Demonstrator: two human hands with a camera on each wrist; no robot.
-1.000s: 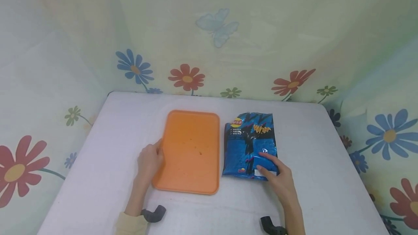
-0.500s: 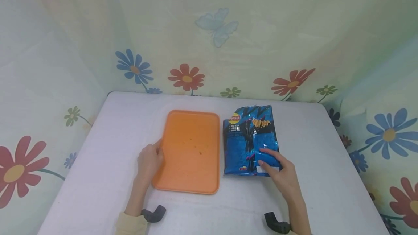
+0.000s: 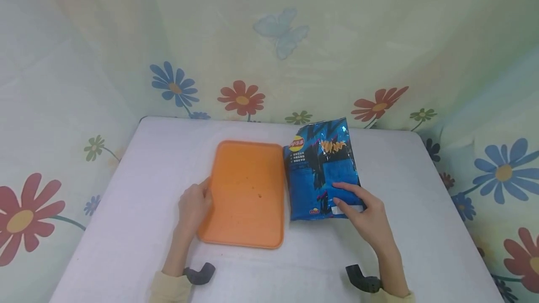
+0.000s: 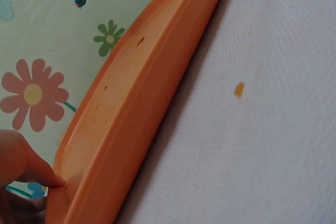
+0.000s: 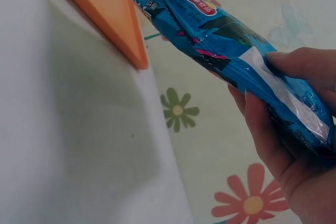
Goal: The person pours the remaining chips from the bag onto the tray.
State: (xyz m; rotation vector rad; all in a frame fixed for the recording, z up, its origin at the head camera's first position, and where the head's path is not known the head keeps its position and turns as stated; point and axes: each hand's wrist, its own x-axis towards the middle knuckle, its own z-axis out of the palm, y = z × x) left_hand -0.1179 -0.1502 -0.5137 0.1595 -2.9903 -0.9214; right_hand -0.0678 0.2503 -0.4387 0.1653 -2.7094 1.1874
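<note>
An orange tray [image 3: 248, 191] lies on the white table, with a few small crumbs on its surface. My left hand [image 3: 193, 207] grips its left edge, thumb over the rim in the left wrist view [image 4: 31, 166]. To the right, a blue chip bag [image 3: 320, 172] is held up off the table by my right hand [image 3: 370, 219], which pinches its lower right corner. In the right wrist view, thumb and fingers [image 5: 257, 124] lie on opposite sides of the bag [image 5: 231, 45]. Its upper left part comes close to the tray's right edge.
White cloth covers the table [image 3: 164, 153], and yellowish crumbs [image 4: 239, 89] lie on it near the tray. A flowered curtain [image 3: 202, 36] surrounds the back and sides. Each wrist wears a black camera mount [image 3: 200, 274].
My right hand has lifted the chip bag up from the table, away from me and slightly left, tilting it toward the tray. The left hand and the tray stay put.
</note>
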